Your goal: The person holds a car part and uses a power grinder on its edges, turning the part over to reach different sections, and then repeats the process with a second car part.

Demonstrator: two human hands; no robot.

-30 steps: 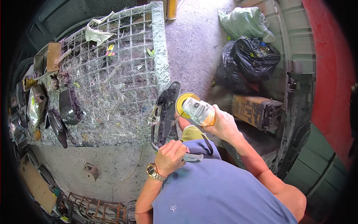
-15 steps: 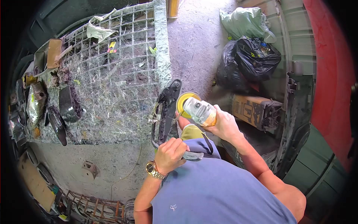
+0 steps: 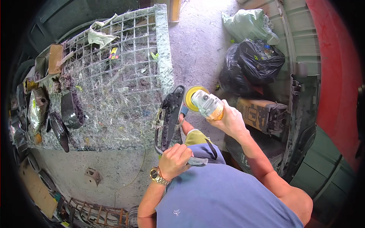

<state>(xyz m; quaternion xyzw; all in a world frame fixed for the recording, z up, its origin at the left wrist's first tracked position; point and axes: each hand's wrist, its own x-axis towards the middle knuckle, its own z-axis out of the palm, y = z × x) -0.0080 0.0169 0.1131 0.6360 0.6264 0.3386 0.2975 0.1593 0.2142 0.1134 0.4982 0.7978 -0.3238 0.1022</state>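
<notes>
My right hand (image 3: 228, 121) grips an angle grinder (image 3: 207, 104) with a yellow disc (image 3: 192, 97), which sits against the upper right edge of a long black plastic part (image 3: 169, 116). That part stands upright beside the mesh table. My left hand (image 3: 174, 159), with a gold watch (image 3: 157, 175) on the wrist, is closed around the part's lower end near my knee. I wear a blue shirt (image 3: 224, 197).
A wire-mesh table (image 3: 114, 76) covered in glass-fibre scraps fills the left, with dark moulded pieces (image 3: 70, 110) on its left edge. Black (image 3: 253, 66) and green (image 3: 247, 22) rubbish bags lie at the upper right. A yellow-black case (image 3: 260, 112) and a dark panel (image 3: 302, 117) stand to the right.
The grinder and my right hand have moved up and slightly right along the black part's edge. My left hand holds the same spot.
</notes>
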